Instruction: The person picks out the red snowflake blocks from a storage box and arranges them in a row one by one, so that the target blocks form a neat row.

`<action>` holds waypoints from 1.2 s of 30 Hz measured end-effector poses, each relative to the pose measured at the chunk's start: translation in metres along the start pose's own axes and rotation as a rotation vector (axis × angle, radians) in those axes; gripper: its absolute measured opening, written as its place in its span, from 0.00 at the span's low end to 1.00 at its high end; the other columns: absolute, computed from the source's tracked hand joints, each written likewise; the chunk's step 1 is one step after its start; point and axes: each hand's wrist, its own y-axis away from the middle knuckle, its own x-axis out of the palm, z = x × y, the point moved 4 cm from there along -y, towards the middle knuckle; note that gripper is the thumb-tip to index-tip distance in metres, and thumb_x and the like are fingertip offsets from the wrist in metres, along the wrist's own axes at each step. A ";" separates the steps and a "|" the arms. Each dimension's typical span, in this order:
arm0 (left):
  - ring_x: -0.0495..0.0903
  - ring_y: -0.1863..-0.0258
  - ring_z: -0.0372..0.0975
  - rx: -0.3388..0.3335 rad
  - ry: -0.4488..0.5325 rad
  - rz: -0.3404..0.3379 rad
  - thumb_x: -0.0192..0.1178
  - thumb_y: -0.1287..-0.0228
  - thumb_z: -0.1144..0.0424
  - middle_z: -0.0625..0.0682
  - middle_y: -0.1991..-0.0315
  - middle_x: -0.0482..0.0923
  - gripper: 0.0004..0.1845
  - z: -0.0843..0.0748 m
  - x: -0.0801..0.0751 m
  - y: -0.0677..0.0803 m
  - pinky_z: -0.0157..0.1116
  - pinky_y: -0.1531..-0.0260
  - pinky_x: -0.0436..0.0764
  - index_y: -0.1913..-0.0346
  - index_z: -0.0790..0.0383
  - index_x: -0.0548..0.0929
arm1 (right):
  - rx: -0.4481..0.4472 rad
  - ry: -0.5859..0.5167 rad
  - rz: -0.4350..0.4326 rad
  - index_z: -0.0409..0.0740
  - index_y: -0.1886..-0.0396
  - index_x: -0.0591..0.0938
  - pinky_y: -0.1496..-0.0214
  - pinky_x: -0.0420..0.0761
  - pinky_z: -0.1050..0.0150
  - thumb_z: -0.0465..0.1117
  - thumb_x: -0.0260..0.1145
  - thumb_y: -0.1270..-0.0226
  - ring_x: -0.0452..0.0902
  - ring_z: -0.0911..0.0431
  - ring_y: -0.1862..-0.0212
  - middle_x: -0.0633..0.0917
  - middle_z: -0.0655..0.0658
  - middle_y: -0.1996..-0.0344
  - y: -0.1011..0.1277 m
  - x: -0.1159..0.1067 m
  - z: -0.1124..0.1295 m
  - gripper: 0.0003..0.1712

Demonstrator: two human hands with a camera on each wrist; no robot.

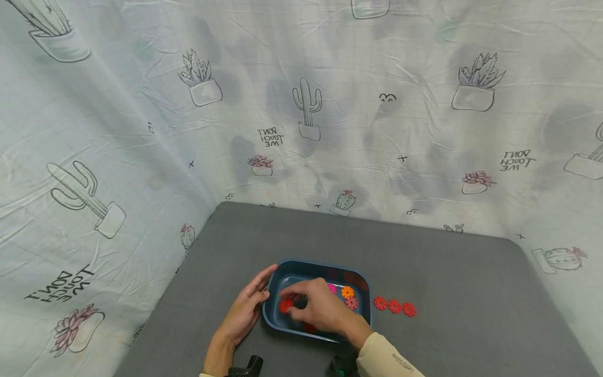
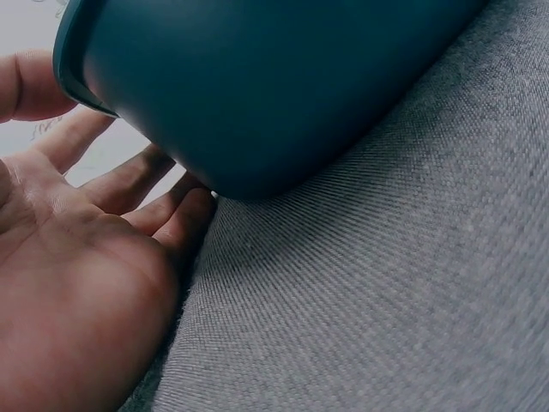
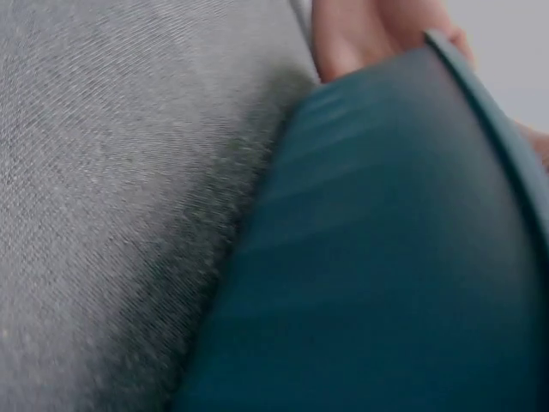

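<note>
The left hand (image 1: 247,309) lies flat-fingered against the tray's (image 1: 315,268) left wall, steadying it on the bench (image 1: 447,272), while the right hand (image 1: 316,308) reaches inside, fingers curled at a red gear (image 1: 285,306); three gears (image 1: 394,306) sit right of the tray.

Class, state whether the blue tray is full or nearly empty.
Nearly empty: the blue tray holds only a few gear-shaped pieces, with bare floor showing.
</note>
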 end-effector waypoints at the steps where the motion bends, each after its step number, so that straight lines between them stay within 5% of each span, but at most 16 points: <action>1: 0.46 0.21 0.39 0.000 -0.004 0.000 0.44 0.26 0.68 0.39 0.21 0.52 0.32 0.000 0.000 0.000 0.40 0.28 0.56 0.23 0.41 0.63 | -0.003 -0.011 -0.013 0.54 0.43 0.85 0.53 0.82 0.67 0.39 0.70 0.36 0.82 0.70 0.56 0.88 0.61 0.54 0.002 -0.002 0.000 0.20; 9: 0.43 0.21 0.42 0.015 0.003 -0.005 0.44 0.26 0.69 0.41 0.21 0.52 0.31 0.001 0.000 0.000 0.48 0.26 0.47 0.24 0.42 0.63 | -0.032 -0.076 -0.102 0.60 0.44 0.85 0.50 0.84 0.53 0.38 0.71 0.36 0.85 0.65 0.56 0.89 0.58 0.53 0.022 -0.021 0.003 0.21; 16: 0.44 0.21 0.39 0.016 -0.006 -0.005 0.43 0.26 0.70 0.40 0.21 0.53 0.31 0.002 0.000 -0.001 0.25 0.35 0.62 0.24 0.42 0.64 | 0.019 -0.134 -0.157 0.63 0.46 0.85 0.49 0.84 0.51 0.42 0.72 0.36 0.85 0.62 0.55 0.89 0.56 0.52 0.047 -0.037 0.000 0.20; 21: 0.45 0.22 0.38 0.026 -0.010 -0.009 0.44 0.26 0.70 0.40 0.22 0.54 0.31 0.002 -0.001 0.000 0.22 0.37 0.63 0.24 0.42 0.64 | 0.084 -0.180 -0.224 0.58 0.47 0.86 0.52 0.85 0.55 0.44 0.74 0.37 0.86 0.60 0.56 0.89 0.54 0.52 0.070 -0.051 -0.008 0.18; 26: 0.45 0.22 0.38 0.020 -0.024 -0.011 0.45 0.26 0.69 0.39 0.22 0.53 0.31 0.001 -0.001 0.000 0.26 0.35 0.61 0.24 0.40 0.64 | 0.176 -0.265 -0.298 0.53 0.46 0.86 0.53 0.85 0.61 0.46 0.74 0.38 0.86 0.56 0.56 0.89 0.50 0.52 0.102 -0.070 -0.021 0.19; 32: 0.44 0.21 0.40 0.020 -0.015 -0.019 0.45 0.27 0.69 0.39 0.22 0.53 0.32 0.000 0.000 0.001 0.47 0.26 0.49 0.24 0.41 0.64 | 0.241 -0.275 -0.435 0.43 0.45 0.85 0.55 0.85 0.62 0.43 0.75 0.40 0.86 0.54 0.54 0.88 0.46 0.51 0.141 -0.095 -0.033 0.23; 36: 0.45 0.21 0.39 0.016 -0.020 -0.010 0.45 0.26 0.68 0.38 0.21 0.53 0.31 0.000 0.000 0.001 0.37 0.28 0.55 0.24 0.40 0.64 | 0.264 -0.251 -0.519 0.41 0.45 0.85 0.56 0.85 0.63 0.39 0.76 0.41 0.86 0.55 0.54 0.88 0.43 0.51 0.166 -0.109 -0.041 0.23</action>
